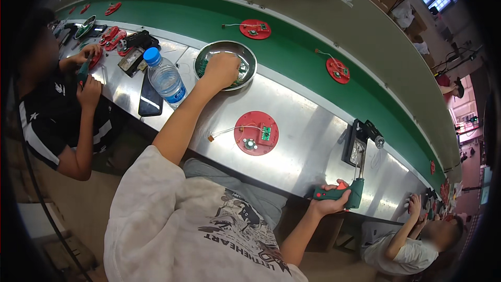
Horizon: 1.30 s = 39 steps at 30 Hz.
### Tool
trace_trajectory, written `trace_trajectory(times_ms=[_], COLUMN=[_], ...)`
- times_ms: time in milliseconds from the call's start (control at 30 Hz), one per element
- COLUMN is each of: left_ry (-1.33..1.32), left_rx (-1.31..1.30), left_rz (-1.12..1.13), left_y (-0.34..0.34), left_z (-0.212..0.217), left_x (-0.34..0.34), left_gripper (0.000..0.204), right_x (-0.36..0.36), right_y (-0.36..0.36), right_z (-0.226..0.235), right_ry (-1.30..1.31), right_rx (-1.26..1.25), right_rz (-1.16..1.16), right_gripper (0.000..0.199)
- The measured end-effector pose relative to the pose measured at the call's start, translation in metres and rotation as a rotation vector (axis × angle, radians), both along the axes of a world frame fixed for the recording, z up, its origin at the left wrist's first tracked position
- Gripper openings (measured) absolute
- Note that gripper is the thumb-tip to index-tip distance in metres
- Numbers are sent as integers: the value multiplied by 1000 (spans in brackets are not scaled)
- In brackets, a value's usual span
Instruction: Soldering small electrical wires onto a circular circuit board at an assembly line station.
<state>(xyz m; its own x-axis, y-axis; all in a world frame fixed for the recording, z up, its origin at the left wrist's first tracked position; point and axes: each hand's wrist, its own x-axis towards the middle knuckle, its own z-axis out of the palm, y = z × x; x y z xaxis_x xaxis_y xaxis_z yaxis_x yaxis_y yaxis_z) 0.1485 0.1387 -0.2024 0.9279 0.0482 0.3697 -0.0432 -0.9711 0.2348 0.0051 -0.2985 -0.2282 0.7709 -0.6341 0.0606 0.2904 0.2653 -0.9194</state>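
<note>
Steel surface (308,141) beside green conveyor (292,47). Left hand (222,69) at 11 o'clock, fingers dipping into metal bowl (248,55), contents of grip hidden. Right hand (330,198) clamped on green screwdriver (350,192). Red disc (256,133), centre, board seated; likely unfastened.

Your left hand (222,69) sits in the bowl (249,73); bottle (165,78) left of it, disc (256,133) nearer you, on the surface (302,141).

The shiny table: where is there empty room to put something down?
Bare steel table lies between the red disc and the black stand, and between the disc and the metal bowl. It is crowded left of the water bottle, around the phone and red parts.
</note>
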Motion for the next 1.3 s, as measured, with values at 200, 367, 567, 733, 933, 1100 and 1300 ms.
trace_trajectory(times_ms=[200,367,567,733,933,1100,1300], left_ry=[-73,-289,-51,-178,-252,-298,-325], left_rx=[-69,-544,-690,-545,-435,-397,-382], left_rz=[38,-142,-164,-344,-274,-197,-194], left_y=[2,-2,-65,-108,-124,-132,-134], left_z=[-2,19,63,34,-7,-25,-30], left_x=[0,-16,-76,-124,-142,-146,-146], left_gripper=[13,13,14,12,10,7,7], right_x=[1,2,-7,-17,-31,-42,-43], right_y=[0,7,-9,17,28,34,43], right_z=[1,8,-8,8,5,5,8], right_ry=[1,0,-150,-120,-31,17,22], right_rx=[-17,-10,-96,-153,-579,-544,-530], right_rz=[23,-2,212,400,884,966,942], right_gripper=[42,40,39,45,48,43,41])
